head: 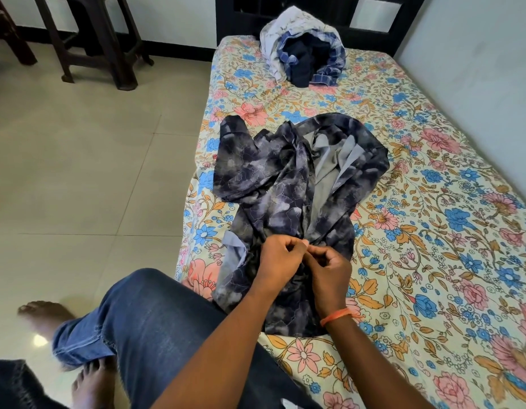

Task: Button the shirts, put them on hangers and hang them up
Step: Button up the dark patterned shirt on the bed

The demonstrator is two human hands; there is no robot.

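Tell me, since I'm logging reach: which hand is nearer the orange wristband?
Right. The orange wristband sits on the right hand's own wrist; the left hand pinches the dark shirt further away.

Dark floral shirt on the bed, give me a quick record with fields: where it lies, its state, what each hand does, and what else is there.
shirt: dark floral shirt spread on the floral bedsheet, upper front open, grey inside showing
left hand: left hand pinches the shirt's front edge near the hem
right hand: right hand pinches the same edge, orange wristband
other clothes: pile of shirts at the bed's far end
hangers: none in view
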